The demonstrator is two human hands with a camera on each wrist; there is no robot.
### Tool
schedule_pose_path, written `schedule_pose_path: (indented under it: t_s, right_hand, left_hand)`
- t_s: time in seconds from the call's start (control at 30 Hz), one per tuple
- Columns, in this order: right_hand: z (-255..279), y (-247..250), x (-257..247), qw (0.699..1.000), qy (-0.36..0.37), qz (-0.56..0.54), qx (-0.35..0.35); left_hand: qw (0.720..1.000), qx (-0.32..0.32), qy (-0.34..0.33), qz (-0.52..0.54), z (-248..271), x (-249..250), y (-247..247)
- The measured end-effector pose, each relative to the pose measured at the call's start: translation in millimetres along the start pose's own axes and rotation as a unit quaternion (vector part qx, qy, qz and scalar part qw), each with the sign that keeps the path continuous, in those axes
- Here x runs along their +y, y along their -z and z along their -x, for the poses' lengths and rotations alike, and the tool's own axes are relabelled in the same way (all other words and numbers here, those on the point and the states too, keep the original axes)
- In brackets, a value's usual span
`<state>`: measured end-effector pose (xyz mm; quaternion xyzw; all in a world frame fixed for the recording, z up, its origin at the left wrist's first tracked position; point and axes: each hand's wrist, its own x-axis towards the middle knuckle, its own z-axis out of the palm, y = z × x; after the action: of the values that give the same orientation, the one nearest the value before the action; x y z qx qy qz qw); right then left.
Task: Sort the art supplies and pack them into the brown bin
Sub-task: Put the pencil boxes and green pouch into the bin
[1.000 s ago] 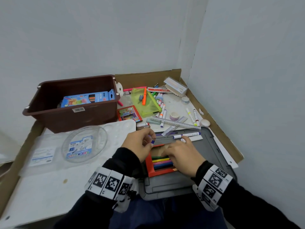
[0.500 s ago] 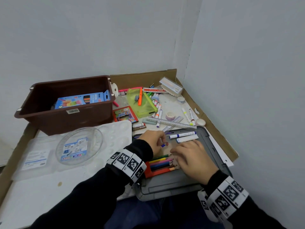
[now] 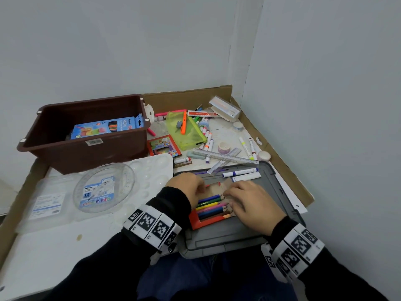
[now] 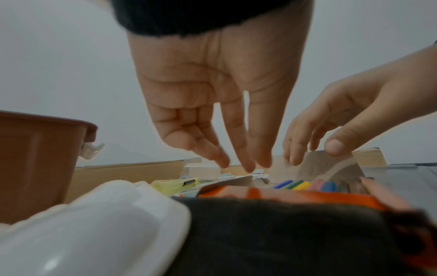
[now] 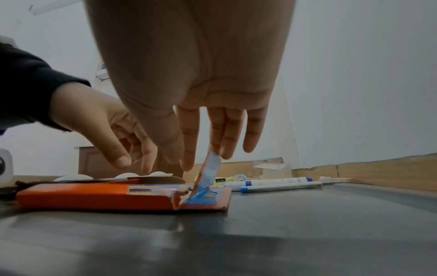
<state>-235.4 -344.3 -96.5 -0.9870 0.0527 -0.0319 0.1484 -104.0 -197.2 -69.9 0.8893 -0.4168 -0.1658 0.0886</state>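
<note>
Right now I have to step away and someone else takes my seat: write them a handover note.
Left hand: open, fingers over the orange cardboard pencil box, holding nothing.
Right hand: pinches the box's lifted flap.
The box lies open on the grey plastic lid, coloured pencils inside.
Done: a blue neon pencil pack is in the brown plastic bin.
Left: close the box, bin it, then sort the loose markers, rulers and tape.
</note>
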Motion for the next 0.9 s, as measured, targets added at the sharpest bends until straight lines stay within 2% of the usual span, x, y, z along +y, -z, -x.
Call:
schedule_pose_path:
  t_s: [0.1, 0.27, 0.33, 0.47, 0.53, 0.7, 0.9]
  right_hand:
    - [-4, 0, 1, 1.0, 0.006, 0.024, -0.011]
    - [-12, -1, 2, 0.997, 0.008, 0.05, -0.065]
    - [-15, -2, 3, 0.995, 0.012, 0.055, -0.078]
    - [-19, 1, 4, 0.994, 0.018, 0.047, -0.099]
    - [-22, 5, 5, 0.994, 0.011, 0.01, -0.109]
    - [-46, 25, 17, 0.991, 0.008, -0.111, -0.078]
    - [-125, 48, 61, 0.996, -0.033, -0.084, -0.026]
  left_hand:
    - [0.999, 0.011, 0.019, -0.05, 13, -7, -2]
    - [0.994, -0.066, 0.02, -0.086, 25, -15, -14]
    - [0.992, -0.077, 0.01, -0.103, 26, -16, -15]
    - [0.994, -0.064, -0.006, -0.084, 23, -20, -14]
    - [0.995, -0.069, -0.01, -0.068, 20, -21, -11]
    - [0.998, -0.062, -0.008, 0.004, 0, -28, 6]
    - [0.999, -0.025, 0.005, 0.041, -68, -43, 37]
